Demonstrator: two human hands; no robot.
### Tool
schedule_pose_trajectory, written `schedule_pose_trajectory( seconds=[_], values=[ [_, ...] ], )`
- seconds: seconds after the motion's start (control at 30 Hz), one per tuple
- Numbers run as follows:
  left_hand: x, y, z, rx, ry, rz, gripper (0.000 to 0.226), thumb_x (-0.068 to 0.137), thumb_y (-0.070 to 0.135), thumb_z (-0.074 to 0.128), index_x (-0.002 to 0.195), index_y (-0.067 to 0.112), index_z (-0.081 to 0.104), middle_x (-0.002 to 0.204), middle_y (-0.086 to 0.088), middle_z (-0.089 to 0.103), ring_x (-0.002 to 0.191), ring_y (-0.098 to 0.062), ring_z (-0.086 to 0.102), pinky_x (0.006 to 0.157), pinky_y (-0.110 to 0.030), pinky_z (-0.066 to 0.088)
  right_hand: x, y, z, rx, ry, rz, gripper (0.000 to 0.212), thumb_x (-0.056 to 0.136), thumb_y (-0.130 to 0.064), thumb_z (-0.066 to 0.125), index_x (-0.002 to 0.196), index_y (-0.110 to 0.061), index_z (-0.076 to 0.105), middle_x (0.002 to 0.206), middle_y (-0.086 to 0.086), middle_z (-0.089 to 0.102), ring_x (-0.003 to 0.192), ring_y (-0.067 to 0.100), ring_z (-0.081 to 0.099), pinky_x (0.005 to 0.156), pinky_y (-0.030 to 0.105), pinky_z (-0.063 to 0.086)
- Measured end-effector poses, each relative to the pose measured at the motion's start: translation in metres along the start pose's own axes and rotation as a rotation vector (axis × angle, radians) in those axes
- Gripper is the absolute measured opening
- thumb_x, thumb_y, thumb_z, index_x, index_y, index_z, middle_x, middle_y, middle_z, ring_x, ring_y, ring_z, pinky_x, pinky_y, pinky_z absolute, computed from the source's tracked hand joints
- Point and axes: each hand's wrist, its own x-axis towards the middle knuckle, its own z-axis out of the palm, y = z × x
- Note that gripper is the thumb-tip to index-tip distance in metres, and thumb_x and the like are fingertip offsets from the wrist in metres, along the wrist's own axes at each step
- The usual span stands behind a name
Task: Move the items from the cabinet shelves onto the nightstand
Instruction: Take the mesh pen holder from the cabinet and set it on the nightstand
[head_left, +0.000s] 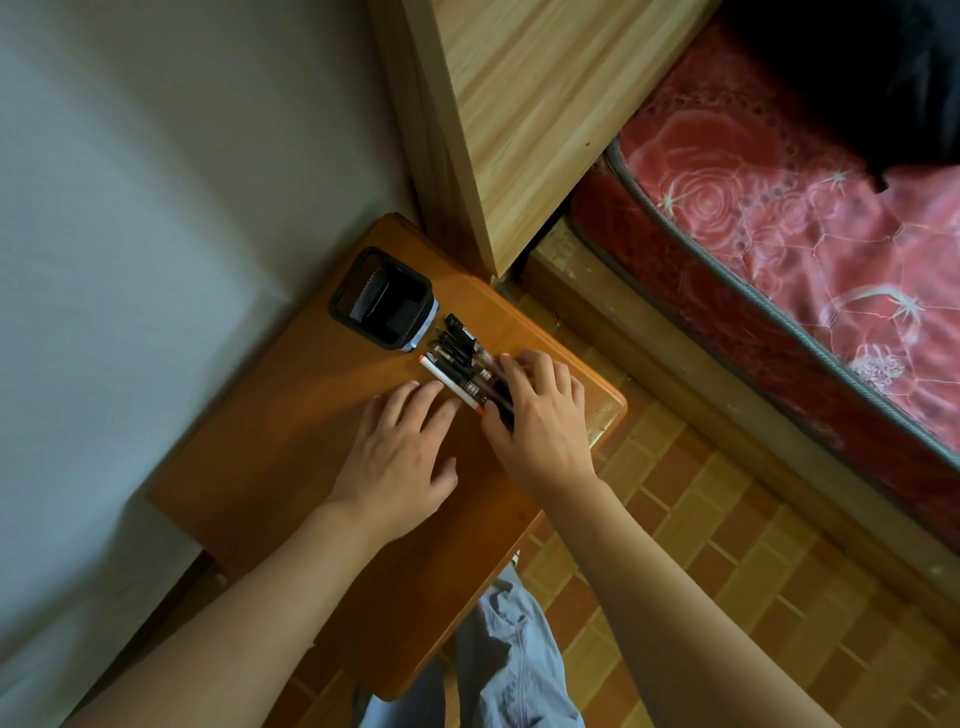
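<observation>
Landmark: nightstand (270, 426), orange-brown wood top, seen from above.

Nearest the camera: person's leg in light blue trousers (511, 654), at the nightstand's near edge, over the tiled floor (737, 545).

Both forearms reach in from below, over the nightstand top.

Left hand (400, 457): palm down on the top near its middle, fingers straight and spread, fingertips touching or just beside the white marker (451, 385). Holds nothing.

Right hand (537, 415): palm down at the nightstand's right side, fingers loosely bent and laid over the near end of the pens (462, 348). It presses on them; can't tell if any finger curls under one.

Pens: a bunch of dark pens lying flat, side by side, on the nightstand top, right of middle. The white marker with orange ends is the leftmost of the bunch, touching its neighbours. The exact pen count is blurred.

Holder (382, 306): black mesh, square, upright, open top, at the nightstand's far part, just beyond the pens' far ends, near touching. The inside looks dark; I can't make out any contents.

Beyond the nightstand's far right corner: light wood cabinet (530, 114). Right of it, a red floral mattress (789, 249) on a wooden bed frame (649, 332). Left of the nightstand is a grey wall (130, 208).
</observation>
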Motion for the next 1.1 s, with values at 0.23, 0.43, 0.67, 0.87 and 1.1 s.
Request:
schedule_pose_trajectory(
  seconds=[0.23,0.43,0.67,0.87,1.1],
  values=[
    [-0.003,0.000,-0.002,0.026,-0.006,-0.016,0.067,0.097,0.050,0.049,0.158,0.028,0.031,0.165,-0.002,0.028,0.156,-0.026,0.017,0.124,-0.055,0.027,-0.003,0.004,-0.006,0.008,-0.034,0.007,0.060,0.100,-0.051,0.050,0.151,-0.021,0.048,0.149,0.003,0.045,0.139,0.024,0.038,0.116,0.047,0.033],
    [-0.014,-0.001,-0.014,0.042,-0.022,-0.025,0.067,0.098,0.050,0.046,0.159,0.027,0.029,0.166,-0.002,0.027,0.157,-0.026,0.016,0.124,-0.056,0.026,-0.012,0.008,-0.020,0.009,-0.042,0.008,0.057,0.100,-0.052,0.049,0.149,-0.022,0.050,0.149,0.003,0.046,0.139,0.026,0.038,0.117,0.048,0.033],
    [-0.029,0.003,-0.039,0.086,-0.017,-0.003,0.067,0.099,0.051,0.043,0.160,0.028,0.026,0.168,-0.002,0.024,0.158,-0.026,0.014,0.125,-0.056,0.023,-0.036,0.016,-0.049,-0.041,-0.072,0.029,0.056,0.104,-0.051,0.046,0.152,-0.023,0.047,0.156,0.006,0.041,0.148,0.030,0.033,0.122,0.055,0.026],
    [-0.055,0.014,-0.074,0.106,0.026,0.033,0.067,0.099,0.052,0.044,0.160,0.028,0.027,0.168,-0.003,0.025,0.157,-0.026,0.016,0.125,-0.055,0.023,-0.075,0.014,-0.077,-0.054,-0.042,0.052,0.058,0.103,-0.052,0.047,0.153,-0.022,0.046,0.157,0.007,0.042,0.148,0.031,0.034,0.123,0.055,0.029],
    [-0.113,0.027,-0.152,0.145,0.122,0.057,0.066,0.098,0.052,0.048,0.157,0.027,0.032,0.163,-0.003,0.033,0.154,-0.026,0.024,0.123,-0.054,0.028,-0.142,-0.023,-0.139,-0.026,0.024,0.145,0.058,0.103,-0.051,0.047,0.154,-0.022,0.043,0.160,0.008,0.041,0.150,0.030,0.034,0.122,0.054,0.031]
  ],
)
